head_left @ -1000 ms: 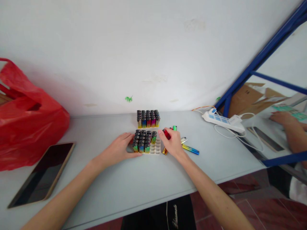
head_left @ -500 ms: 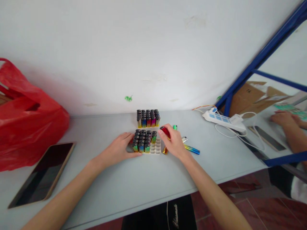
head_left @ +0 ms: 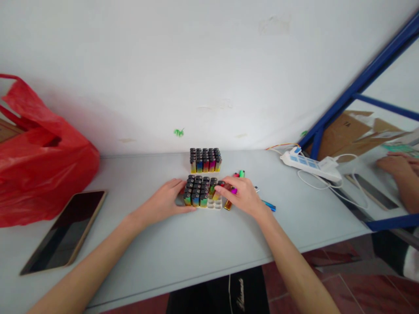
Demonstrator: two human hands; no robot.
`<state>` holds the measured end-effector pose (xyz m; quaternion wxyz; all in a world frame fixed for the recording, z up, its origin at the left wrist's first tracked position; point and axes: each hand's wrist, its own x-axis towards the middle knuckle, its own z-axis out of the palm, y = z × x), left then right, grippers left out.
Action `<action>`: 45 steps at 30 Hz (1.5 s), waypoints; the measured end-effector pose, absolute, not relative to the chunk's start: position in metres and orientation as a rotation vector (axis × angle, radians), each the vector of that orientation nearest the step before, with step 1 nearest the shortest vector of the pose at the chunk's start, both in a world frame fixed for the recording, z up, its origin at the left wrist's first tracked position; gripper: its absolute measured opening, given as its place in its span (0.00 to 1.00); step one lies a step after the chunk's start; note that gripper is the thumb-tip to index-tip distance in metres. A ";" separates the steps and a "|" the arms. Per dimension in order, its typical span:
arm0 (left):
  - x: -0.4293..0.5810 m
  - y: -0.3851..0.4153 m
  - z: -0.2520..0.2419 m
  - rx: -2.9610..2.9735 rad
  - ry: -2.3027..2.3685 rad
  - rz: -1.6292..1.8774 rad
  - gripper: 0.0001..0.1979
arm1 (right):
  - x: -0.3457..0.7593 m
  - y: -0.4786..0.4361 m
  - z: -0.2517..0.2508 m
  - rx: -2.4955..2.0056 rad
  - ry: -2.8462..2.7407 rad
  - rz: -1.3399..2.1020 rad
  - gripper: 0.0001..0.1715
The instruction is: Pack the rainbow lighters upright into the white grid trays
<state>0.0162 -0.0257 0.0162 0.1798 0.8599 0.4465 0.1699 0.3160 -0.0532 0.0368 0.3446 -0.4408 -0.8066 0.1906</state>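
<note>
A white tray (head_left: pixel 214 204) partly filled with upright, black-capped colourful lighters (head_left: pixel 198 189) sits mid-table. My left hand (head_left: pixel 163 203) rests against the tray's left side, fingers curved round its front corner. My right hand (head_left: pixel 241 195) is at the tray's right side, fingers pinched on a red lighter (head_left: pixel 221 185) standing at the tray's right column. Loose lighters lie under and beside that hand: a green one (head_left: pixel 241 173), an orange one (head_left: pixel 227 205), a blue one (head_left: pixel 269 205). A second, full block of lighters (head_left: pixel 205 159) stands behind, near the wall.
A red plastic bag (head_left: pixel 42 152) fills the left. A dark tablet (head_left: pixel 63 231) lies at the front left. A white power strip (head_left: pixel 309 165) with cables sits at the right, by a blue frame (head_left: pixel 355 85). Another person's hand (head_left: pixel 394 165) works on the neighbouring table.
My right hand has lowered and moved left, bringing the red lighter from above the loose pile down to the tray's right column. My left hand has stayed on the tray.
</note>
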 end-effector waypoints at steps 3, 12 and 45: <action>0.016 -0.027 0.018 2.433 1.249 0.474 0.31 | 0.314 -0.053 0.036 -1.126 -2.127 0.547 0.23; 0.017 -0.027 0.017 2.439 1.252 0.473 0.31 | 0.312 -0.050 0.027 -1.046 -2.223 0.403 0.24; 0.015 -0.024 0.015 2.417 1.248 0.491 0.28 | 0.355 -0.038 0.043 -1.302 -1.748 0.424 0.37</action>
